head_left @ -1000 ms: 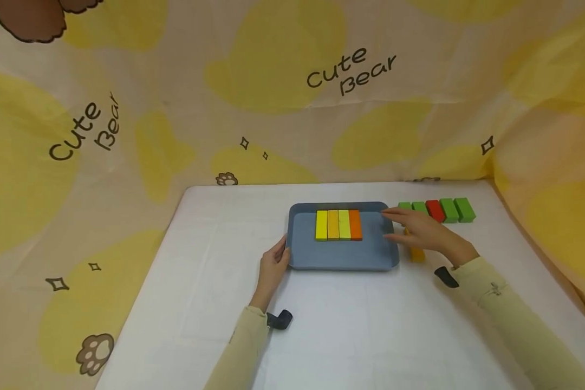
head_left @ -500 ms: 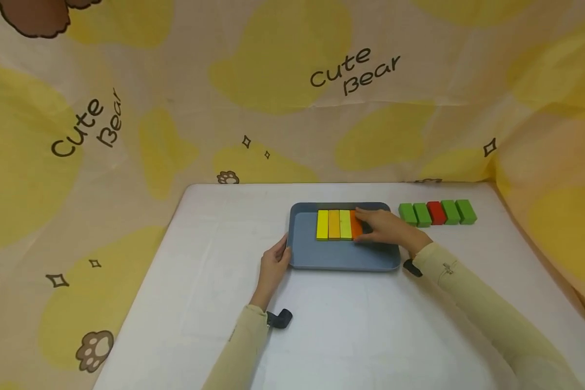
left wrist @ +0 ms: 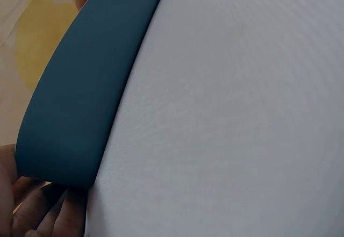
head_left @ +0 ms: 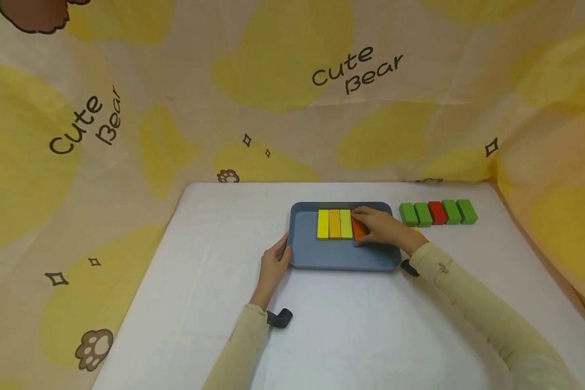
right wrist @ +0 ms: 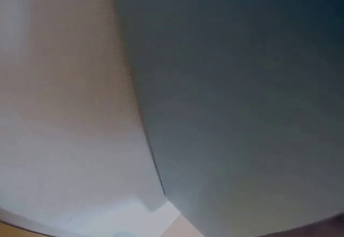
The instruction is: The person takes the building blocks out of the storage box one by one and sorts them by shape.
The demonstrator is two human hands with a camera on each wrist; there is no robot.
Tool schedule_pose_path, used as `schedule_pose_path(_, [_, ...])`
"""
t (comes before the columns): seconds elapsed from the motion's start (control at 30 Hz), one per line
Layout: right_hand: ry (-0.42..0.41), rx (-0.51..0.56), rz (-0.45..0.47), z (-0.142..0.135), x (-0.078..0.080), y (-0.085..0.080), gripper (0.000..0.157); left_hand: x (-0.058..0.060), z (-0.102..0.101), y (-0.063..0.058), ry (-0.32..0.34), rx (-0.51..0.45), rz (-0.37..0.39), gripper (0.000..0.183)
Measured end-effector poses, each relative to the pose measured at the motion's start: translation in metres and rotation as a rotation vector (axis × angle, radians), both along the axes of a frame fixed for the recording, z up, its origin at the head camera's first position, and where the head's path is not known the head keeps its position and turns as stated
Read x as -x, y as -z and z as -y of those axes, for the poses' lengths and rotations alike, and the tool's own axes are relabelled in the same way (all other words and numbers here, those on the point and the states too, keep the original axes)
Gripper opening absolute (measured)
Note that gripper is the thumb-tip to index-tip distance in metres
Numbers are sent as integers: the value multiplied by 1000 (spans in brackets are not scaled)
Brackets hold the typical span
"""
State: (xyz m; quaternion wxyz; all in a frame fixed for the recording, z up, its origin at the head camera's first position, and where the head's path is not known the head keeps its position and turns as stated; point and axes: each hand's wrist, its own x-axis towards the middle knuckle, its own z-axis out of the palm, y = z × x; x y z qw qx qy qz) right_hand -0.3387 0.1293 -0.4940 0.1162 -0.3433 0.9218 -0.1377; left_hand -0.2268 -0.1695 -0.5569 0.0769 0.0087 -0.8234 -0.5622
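A blue-grey tray (head_left: 322,255) lies on the white table. My left hand (head_left: 274,262) grips its left edge; in the left wrist view the fingers (left wrist: 67,215) wrap the tray's corner (left wrist: 59,151). On the tray stand a bright yellow block (head_left: 323,224), an amber block (head_left: 335,224) and a lime-yellow block (head_left: 346,224), side by side. To their right, my right hand (head_left: 380,225) pinches an orange block (head_left: 358,228) between thumb and fingers. That block leans slightly, with a thin gap to the row. The right wrist view shows only the tray (right wrist: 231,113) and table.
Several green blocks (head_left: 451,212) and a red block (head_left: 437,213) stand in a row right of the tray. A yellow-orange block (head_left: 416,230) shows partly behind the right wrist. A patterned cloth (head_left: 273,81) rises behind the table (head_left: 224,233).
My right hand has come left from the tray's right edge onto the orange block, then shifted it slightly right, tilting it away from the row. My left hand stays on the tray.
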Motion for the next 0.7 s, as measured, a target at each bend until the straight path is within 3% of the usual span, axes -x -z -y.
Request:
schedule_pose_path(0.33, [21,32,30,-5,-2,2,91,0,-2,1,21,-5,-13,43])
schedule_pose_path(0.7, [27,13,61,-9,5,2,93,-1,-6,-1,-18,-12,20,43])
